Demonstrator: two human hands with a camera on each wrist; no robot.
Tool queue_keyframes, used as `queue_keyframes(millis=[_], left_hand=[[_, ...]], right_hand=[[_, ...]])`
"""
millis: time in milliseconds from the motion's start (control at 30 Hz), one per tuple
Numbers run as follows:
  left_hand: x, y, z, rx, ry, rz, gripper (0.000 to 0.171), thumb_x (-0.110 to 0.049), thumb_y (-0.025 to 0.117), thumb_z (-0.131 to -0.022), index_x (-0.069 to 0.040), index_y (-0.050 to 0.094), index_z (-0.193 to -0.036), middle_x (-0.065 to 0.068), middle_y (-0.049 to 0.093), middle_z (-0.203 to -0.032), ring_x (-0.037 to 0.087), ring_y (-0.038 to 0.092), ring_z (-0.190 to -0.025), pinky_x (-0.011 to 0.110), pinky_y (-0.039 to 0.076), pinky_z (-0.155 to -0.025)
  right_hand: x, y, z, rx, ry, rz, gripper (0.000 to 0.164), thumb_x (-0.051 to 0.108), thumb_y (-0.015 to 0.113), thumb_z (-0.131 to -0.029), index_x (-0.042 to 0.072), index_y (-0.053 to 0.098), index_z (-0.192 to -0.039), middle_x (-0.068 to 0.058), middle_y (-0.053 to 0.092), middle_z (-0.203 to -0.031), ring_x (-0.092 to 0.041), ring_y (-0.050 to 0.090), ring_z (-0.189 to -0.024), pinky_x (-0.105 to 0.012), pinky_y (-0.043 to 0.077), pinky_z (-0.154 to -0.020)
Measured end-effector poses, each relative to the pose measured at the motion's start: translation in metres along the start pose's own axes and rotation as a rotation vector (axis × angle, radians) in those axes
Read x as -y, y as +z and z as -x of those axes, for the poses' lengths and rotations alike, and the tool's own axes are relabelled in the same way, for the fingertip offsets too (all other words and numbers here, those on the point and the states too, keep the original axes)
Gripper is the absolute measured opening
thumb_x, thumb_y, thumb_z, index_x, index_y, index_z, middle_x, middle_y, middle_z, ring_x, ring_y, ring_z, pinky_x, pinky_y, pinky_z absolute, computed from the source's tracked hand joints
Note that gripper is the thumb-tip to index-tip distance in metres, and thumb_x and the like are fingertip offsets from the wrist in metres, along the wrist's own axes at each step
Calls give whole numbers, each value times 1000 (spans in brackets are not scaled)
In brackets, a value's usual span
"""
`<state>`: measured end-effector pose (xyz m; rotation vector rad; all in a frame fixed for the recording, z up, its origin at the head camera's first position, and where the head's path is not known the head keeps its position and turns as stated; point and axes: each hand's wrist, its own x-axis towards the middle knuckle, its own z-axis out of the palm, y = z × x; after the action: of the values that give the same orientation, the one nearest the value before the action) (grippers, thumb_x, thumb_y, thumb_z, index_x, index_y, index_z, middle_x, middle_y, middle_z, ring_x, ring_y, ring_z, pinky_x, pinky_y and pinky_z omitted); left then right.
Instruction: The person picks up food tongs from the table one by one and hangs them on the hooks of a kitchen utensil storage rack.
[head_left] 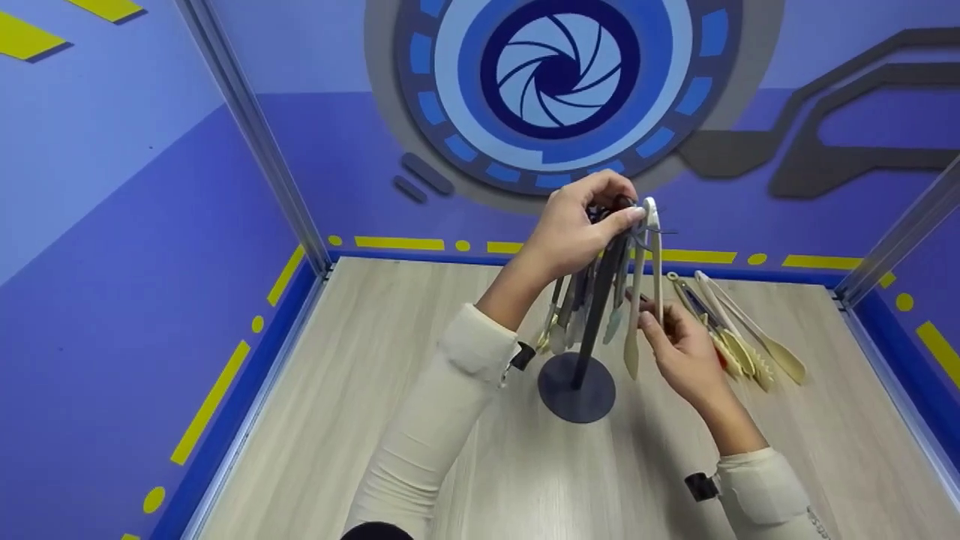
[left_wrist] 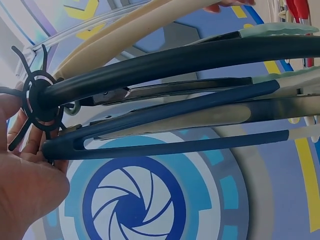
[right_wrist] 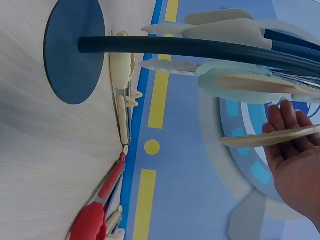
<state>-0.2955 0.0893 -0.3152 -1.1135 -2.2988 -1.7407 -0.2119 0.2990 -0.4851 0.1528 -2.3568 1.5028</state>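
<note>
A dark hanging stand (head_left: 576, 401) with a round base and a curved pole stands on the table, with several kitchen tongs on its hooks. At the top, my left hand (head_left: 566, 225) holds the hook ring (left_wrist: 34, 102), thumb beside the head of the cream tongs (head_left: 634, 330). My right hand (head_left: 684, 352) grips one arm of these cream tongs lower down; in the right wrist view that arm (right_wrist: 285, 137) crosses its fingers. Blue-handled tongs (left_wrist: 185, 147) and mint-tipped tongs (right_wrist: 240, 82) hang close to the pole, partly hidden behind it and the left hand.
More tongs lie on the table to the right of the stand, among them long cream tongs (head_left: 786, 361) and red tongs (right_wrist: 95, 215). A blue patterned wall (head_left: 330, 165) rises behind, and metal posts (head_left: 259, 139) mark the corners.
</note>
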Motion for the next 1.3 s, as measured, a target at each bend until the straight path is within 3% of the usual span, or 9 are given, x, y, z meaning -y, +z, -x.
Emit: queue_keyframes(millis=[167, 367, 467, 633, 833, 1067, 1200, 1300], left_hand=[[0, 1, -2, 42, 11, -68, 11, -24, 67, -107, -14, 69, -113, -1, 66, -103, 9, 59, -89, 20, 50, -81], [-1, -3, -3, 37, 3, -95, 10, -25, 69, -106, -17, 72, -111, -2, 66, -105, 8, 60, -92, 20, 50, -83], [-2, -5, -5, 43, -7, -104, 9, -26, 71, -105, -17, 72, -107, -3, 68, -102, 8, 61, -91, 20, 50, -82], [-5, -7, -9, 73, -23, -151, 12, -29, 72, -103, -17, 72, -105, -4, 68, -99, 8, 61, -88, 20, 50, -79], [-11, -11, -13, 99, -66, -173, 13, -28, 75, -102, -16, 75, -104, -4, 69, -98, 8, 62, -87, 20, 51, -78], [-15, -9, -20, 102, -139, -154, 12, -30, 78, -99, -18, 79, -99, -4, 74, -95, 9, 64, -82, 21, 54, -74], [-11, -8, -19, 91, -117, -136, 13, -30, 77, -100, -17, 78, -101, -3, 70, -97, 9, 61, -83, 21, 52, -74], [-6, -7, -18, 87, -56, -160, 15, -31, 74, -102, -17, 76, -102, -4, 64, -98, 9, 56, -88, 19, 47, -79]], right_hand=[[0, -3, 3, 15, 25, 10, 38, 21, 58, -111, 2, 55, -144, -15, 68, -120, -2, 63, -99, -15, 52, -78], [0, -3, 2, 67, 13, -7, 43, 18, 57, -112, -2, 49, -149, -23, 66, -139, 9, 61, -115, -5, 46, -98], [0, -4, 3, 78, 15, 1, 44, 20, 57, -112, 0, 49, -150, -22, 65, -143, 12, 59, -118, -4, 45, -100], [-3, -13, 3, 46, -17, 58, 41, 21, 52, -114, -1, 51, -148, -23, 68, -139, 8, 61, -120, -2, 43, -97], [-8, -25, 5, -5, -50, 86, 38, 14, 49, -114, -3, 53, -147, -23, 68, -132, 10, 60, -108, -4, 48, -89], [-12, -43, 8, -30, -14, 126, 40, 20, 44, -116, 1, 52, -150, -21, 66, -137, 15, 55, -118, 2, 41, -99], [-16, -54, 8, -38, 23, 161, 43, 26, 40, -117, 4, 49, -153, -19, 66, -140, 18, 53, -121, 3, 38, -100], [-20, -63, 8, -43, 79, 196, 47, 32, 37, -117, 7, 46, -156, -17, 65, -144, 8, 57, -126, 2, 38, -99]])
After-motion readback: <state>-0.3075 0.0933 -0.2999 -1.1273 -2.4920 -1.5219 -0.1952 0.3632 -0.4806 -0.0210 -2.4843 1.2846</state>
